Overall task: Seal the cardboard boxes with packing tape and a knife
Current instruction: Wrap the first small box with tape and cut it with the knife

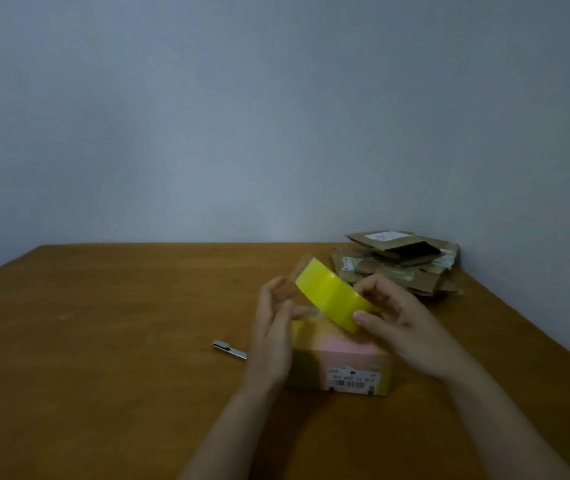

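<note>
A small cardboard box (pixel 342 362) with a pink top and a barcode label on its near side sits on the wooden table (pixel 120 341). Above it my right hand (pixel 401 327) grips a roll of yellow packing tape (pixel 332 296), tilted on edge. My left hand (pixel 273 327) is at the box's left end, fingers raised beside the roll; a clear strip of tape seems to run from the roll toward those fingers, but blur hides whether they pinch it. A metal knife (pixel 228 349) lies on the table just left of my left hand.
A heap of flattened cardboard boxes (pixel 397 261) lies at the table's far right corner, against the wall. The wall runs close along the table's back and right edges.
</note>
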